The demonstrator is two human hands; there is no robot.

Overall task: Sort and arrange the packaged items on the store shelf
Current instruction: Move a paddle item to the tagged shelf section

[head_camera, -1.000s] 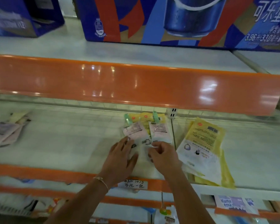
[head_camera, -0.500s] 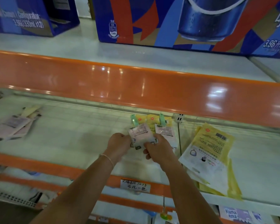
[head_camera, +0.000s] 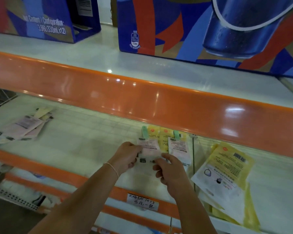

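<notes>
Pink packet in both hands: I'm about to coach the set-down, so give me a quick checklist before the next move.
1. Left hand grips pink packet: ok.
2. Right hand pinches its lower edge: ok.
3. Second pink packet lies flat beside it: ok.
4. Yellow packets behind lined up: cannot tell, partly hidden.
5. Large yellow pouches on the right straight: not ok, skewed.
6. Pink pile at far left tidy: not ok, fanned out.

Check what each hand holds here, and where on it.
Both hold one small pink plastic packet: left hand pinches its left edge, right hand its lower right corner.
</notes>
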